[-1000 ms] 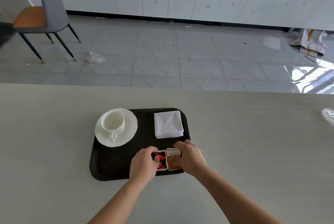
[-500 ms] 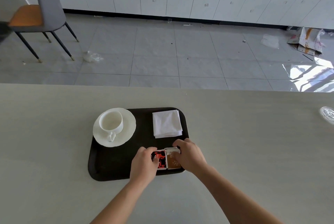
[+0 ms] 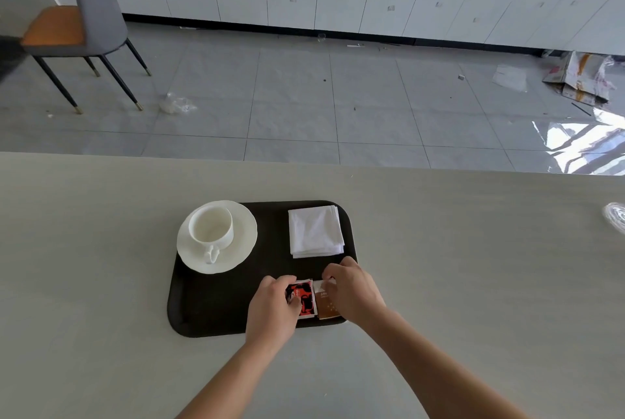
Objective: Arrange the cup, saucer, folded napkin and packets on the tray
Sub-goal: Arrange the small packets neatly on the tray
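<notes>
A black tray (image 3: 216, 310) lies on the pale table. At its far left an empty white cup (image 3: 210, 228) stands on a white saucer (image 3: 241, 242), handle towards me. A folded white napkin (image 3: 315, 232) lies at the tray's far right. Two packets lie side by side at the near right: a red and black packet (image 3: 303, 297) and a brown packet (image 3: 327, 307). My left hand (image 3: 272, 308) rests on the red packet's left side, fingers curled over it. My right hand (image 3: 353, 290) covers the brown packet's right and top, fingers on it.
A clear plastic piece (image 3: 615, 222) sits at the table's right edge. Beyond the table's far edge is tiled floor with a grey chair (image 3: 81, 12) at the left, scraps of litter and white cabinets.
Both hands have stayed on the two packets, with only small finger shifts. The camera has tilted slightly, so the tray sits a bit lower and to the left in view.
</notes>
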A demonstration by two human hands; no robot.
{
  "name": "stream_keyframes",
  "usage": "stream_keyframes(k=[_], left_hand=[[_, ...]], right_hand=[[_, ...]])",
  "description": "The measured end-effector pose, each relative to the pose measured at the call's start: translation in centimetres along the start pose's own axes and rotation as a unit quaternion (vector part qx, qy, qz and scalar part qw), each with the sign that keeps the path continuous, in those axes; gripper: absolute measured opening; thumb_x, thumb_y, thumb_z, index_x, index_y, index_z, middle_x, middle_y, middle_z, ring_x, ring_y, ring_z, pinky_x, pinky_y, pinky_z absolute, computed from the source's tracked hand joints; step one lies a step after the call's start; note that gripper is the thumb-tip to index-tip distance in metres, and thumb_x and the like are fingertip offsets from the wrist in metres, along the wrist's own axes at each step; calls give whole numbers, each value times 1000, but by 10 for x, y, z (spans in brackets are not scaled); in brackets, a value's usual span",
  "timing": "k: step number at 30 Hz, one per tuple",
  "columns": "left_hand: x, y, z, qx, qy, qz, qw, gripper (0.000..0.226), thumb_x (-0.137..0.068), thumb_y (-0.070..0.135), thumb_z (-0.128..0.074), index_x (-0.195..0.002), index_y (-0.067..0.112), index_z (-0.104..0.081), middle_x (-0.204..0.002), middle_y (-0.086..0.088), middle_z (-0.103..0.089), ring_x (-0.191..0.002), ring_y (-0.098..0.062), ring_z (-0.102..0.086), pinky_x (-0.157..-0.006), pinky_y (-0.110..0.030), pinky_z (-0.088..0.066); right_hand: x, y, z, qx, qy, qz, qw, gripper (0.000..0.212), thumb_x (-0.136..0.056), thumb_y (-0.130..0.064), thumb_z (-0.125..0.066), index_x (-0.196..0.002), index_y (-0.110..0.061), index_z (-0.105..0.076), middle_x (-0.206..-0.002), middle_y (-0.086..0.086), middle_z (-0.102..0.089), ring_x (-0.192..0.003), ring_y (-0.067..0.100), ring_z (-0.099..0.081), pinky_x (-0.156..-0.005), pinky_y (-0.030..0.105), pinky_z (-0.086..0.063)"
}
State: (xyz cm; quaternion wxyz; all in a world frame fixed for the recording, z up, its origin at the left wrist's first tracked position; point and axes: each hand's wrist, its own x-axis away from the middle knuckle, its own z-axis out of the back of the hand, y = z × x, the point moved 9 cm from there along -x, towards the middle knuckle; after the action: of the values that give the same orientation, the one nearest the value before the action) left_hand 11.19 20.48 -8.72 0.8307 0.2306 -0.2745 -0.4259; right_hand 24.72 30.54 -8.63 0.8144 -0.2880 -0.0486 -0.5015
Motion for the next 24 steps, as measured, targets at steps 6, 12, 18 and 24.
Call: stream_keyframes(k=[6, 12, 18, 24], left_hand=[[3, -3, 4, 3, 19, 11, 1000, 49, -88, 30, -67, -134, 22, -53, -103, 4, -55, -77, -5, -52, -62, -12, -39], [3, -1, 1, -7, 7, 5, 1000, 44, -88, 26, -66, -131, 18, -58, -105, 2, -55, -86, -12, -61, -74, -23, -51], [1, 0, 1, -13, 6, 4, 1000, 45, -89, 27, -65, -132, 19, -56, -107, 1, -56, -85, -12, -61, -73, -22, -51], [2, -2, 1, -11, 6, 1, 1000, 46, -90, 22, -65, -134, 19, -55, -108, 1, -57, -88, -12, -62, -76, -22, -53]], right_hand=[[8, 9, 11, -21, 30, -16, 999, 29, -94, -27, -60, -123, -23, -59, -108, 0, -57, -85, 20, -57, -63, 23, -40], [21, 17, 8, -9, 23, -42, 999, 9, -88, -21, -60, -97, -22, -58, -83, -3, -64, -67, 15, -58, -49, 23, -43], [21, 10, 5, -18, 25, -32, 999, 19, -87, -19, -59, -106, -22, -58, -84, -4, -57, -68, 16, -52, -45, 16, -28], [17, 11, 8, -17, 27, -30, 999, 11, -88, -22, -62, -99, -24, -60, -87, -4, -59, -70, 14, -53, -47, 17, -29]])
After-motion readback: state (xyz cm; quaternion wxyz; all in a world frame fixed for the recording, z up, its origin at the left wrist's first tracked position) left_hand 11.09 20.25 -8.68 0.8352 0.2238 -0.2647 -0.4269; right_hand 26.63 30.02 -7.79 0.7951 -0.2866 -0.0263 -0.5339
